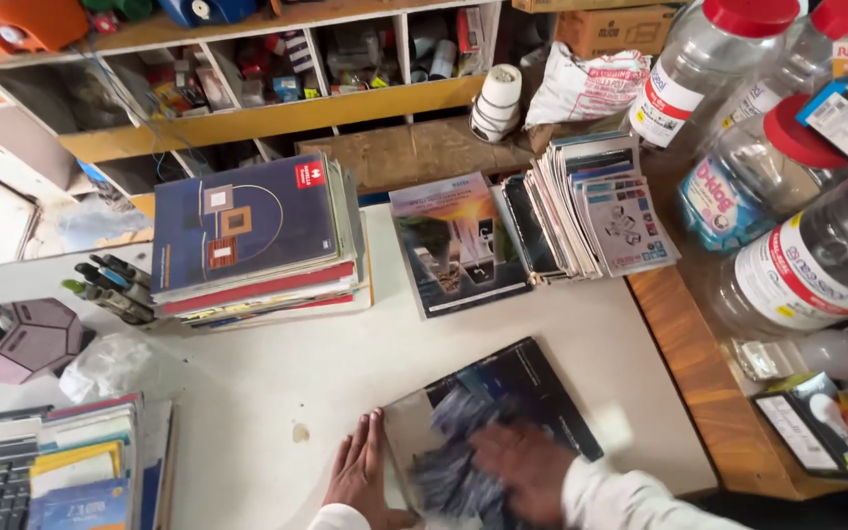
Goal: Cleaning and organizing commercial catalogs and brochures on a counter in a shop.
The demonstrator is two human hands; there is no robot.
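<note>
L hand (360,471) lies flat, fingers spread, on white bench (277,383) touching dark glossy catalogue (532,388). R hand (517,471) presses blurred dark cloth (453,461) on its cover; can't tell grip.

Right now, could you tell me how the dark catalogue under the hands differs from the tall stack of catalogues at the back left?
The dark catalogue lies alone, flat on the white table, while the tall stack is many books deep. The left hand steadies the dark catalogue and the right hand rubs a blurred cloth on it; nobody touches the stack. Both have dark glossy covers.
</note>
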